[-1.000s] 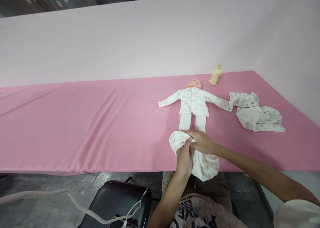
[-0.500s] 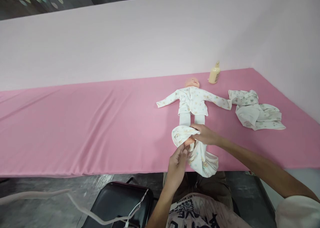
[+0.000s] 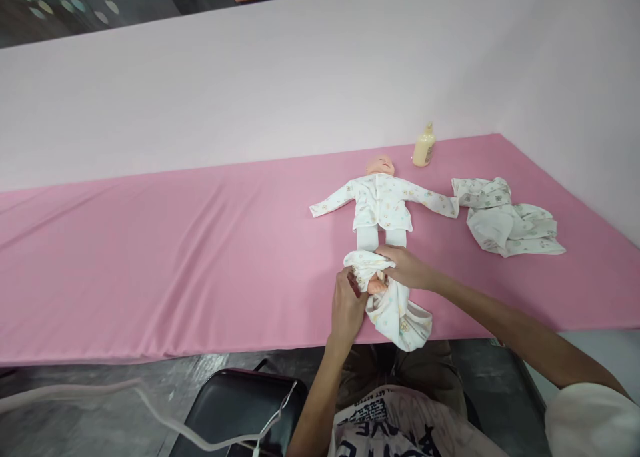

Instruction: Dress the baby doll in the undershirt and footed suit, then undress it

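1. Doll [image 3: 381, 165] lies on its back on the pink cloth [image 3: 165, 257], head toward the wall [image 3: 250, 90], white legs [image 3: 367, 238] pointing at you.
2. Patterned garment [image 3: 403, 320] is bunched around the doll's lower legs; its loose end lies at the near table edge, in front of your lap.
3. Your right hand [image 3: 409, 269] grips the upper fold of that garment, fingers closed over the cloth.
4. Your left hand [image 3: 349, 307] is at the garment's left side, fingers curled against its edge; you cannot tell from here how firmly they close.
5. Between your hands, a bare foot [image 3: 377, 284] shows at the bunched opening.
6. Patterned jacket [image 3: 381, 203] on the doll, sleeves spread.
7. Pale yellow pump bottle [image 3: 423, 148] stands upright beyond the right sleeve; crumpled clothing [image 3: 513, 227] lies just beside that sleeve's end.
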`<state>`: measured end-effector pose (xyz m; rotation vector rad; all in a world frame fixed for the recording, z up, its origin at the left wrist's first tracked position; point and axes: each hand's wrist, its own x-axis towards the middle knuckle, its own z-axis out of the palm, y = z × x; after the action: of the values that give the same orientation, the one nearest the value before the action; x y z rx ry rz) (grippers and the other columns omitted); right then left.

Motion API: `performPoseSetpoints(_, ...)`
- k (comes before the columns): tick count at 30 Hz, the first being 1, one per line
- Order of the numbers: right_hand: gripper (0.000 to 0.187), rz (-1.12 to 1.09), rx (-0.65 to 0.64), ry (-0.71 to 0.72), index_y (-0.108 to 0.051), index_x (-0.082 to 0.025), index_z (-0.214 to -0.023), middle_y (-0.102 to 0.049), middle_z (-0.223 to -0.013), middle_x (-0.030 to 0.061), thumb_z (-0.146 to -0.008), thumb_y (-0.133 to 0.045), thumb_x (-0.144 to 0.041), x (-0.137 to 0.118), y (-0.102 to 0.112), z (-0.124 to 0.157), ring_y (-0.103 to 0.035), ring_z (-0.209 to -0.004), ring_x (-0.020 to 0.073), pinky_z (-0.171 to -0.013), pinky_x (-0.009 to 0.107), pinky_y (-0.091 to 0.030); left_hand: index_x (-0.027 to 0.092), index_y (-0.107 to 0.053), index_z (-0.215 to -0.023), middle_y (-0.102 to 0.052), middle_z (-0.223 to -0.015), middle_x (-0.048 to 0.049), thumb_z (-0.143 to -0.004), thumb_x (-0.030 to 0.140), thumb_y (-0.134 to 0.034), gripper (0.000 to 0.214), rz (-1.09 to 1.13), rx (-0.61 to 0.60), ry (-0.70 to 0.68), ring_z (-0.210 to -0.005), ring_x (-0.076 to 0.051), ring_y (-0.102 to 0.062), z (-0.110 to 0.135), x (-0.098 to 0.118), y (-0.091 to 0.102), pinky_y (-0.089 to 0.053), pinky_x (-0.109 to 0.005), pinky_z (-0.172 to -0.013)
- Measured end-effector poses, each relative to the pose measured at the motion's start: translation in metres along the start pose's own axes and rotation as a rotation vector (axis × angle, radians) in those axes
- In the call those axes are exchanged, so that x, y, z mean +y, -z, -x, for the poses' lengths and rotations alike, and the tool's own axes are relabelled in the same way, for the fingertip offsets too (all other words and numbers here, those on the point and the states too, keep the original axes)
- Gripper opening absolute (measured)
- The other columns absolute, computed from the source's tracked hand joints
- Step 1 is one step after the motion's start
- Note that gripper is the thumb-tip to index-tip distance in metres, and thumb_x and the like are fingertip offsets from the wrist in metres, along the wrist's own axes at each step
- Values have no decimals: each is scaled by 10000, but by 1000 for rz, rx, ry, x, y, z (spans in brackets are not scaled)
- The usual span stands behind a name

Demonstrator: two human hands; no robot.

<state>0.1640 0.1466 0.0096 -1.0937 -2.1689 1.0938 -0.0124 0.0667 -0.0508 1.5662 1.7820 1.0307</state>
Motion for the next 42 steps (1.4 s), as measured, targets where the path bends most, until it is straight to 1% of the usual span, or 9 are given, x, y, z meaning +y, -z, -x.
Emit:
performPoseSetpoints(5,365,252,59,3,-616,-161,-1144,-631,-1110,95,-806,-499,-86,-3,-2,0,-584,-995,232,-856,352,-425,182,-549,-1236,-664,-1031,-101,-874,181,-516,363,-344,-86,20,-924,-238,-620,-19,2,9,-450,-343,-781)
performPoseSetpoints(9,509,77,41,-98,-527,-204,-1311,-595,-1272,106,-846,-653,-365,-2,6,19,-566,-1128,263,-939,392,-444,215,-613,-1172,-688,-1043,-87,-936,319,-471,294,-302,-220,-8,-861,-227,-617,-33,2,32,-428,-325,-727)
performPoseSetpoints(13,385,-138,20,-154,-571,-208,-1251,-633,-1216,96,-943,-522,-433,9,17,47,-591,-1077,241,-928,400,-462,217,-605,-1153,-671,-1096,-71,-947,316,-443,280,-125,-198,17,-919,-209,-612,-25,10,44,-467,-343,-804)
performPoseSetpoints(17,311,-243,-34,-123,-612,-209,-1202,-656,-1133,80,-951,-498,-352,18,13,64,-603,-987,213,-899,393,-480,204,-517,-1279,-566,-1296,-118,-944,298,-488,350,-81,-20,-299,-1213,-230,-525,-7,39,38,-436,-379,-1003)
performPoseSetpoints(22,213,-253,12,-56,-636,-204,-1070,-656,-1014,53,-936,-519,-321,7,-1,64,-584,-907,183,-867,356,-486,181,-525,-1318,-555,-1366,-137,-976,321,-465,374,-383,-311,-655,-1316,-268,-462,-25,83,27,-315,-427,-1118)
performPoseSetpoints(27,213,-197,178,-87,-606,-197,-1094,-653,-1017,58,-949,-492,-303,2,-10,78,-597,-930,181,-853,332,-468,122,-666,-877,-665,-871,-150,-915,305,-514,241,-800,-531,-610,-971,-314,-589,-57,102,22,-372,-474,-960)
performPoseSetpoints(32,218,142,151,-306,-553,-193,-784,-602,-793,41,-908,-559,-372,11,-31,102,-542,-731,181,-670,308,-380,163,-579,-697,-637,-823,-136,-792,200,-564,103,-894,-642,-603,-910,-312,-563,-67,107,24,-390,-429,-840)
performPoseSetpoints(36,249,246,61,-315,-400,-207,-656,-499,-655,6,-871,-525,-210,10,-46,108,-447,-643,149,-623,295,-284,175,-537,-695,-612,-791,-95,-777,141,-508,93,-903,-717,-612,-857,-264,-550,-72,108,30,-386,-392,-822)
performPoseSetpoints(42,295,-309,22,-349,-334,-217,-680,-358,-638,-46,-906,-497,-314,-11,-25,134,-346,-568,105,-528,252,-260,189,-566,-857,-599,-820,-40,-894,262,-421,167,-624,-661,-424,-752,-199,-533,-81,99,47,-387,-320,-701)
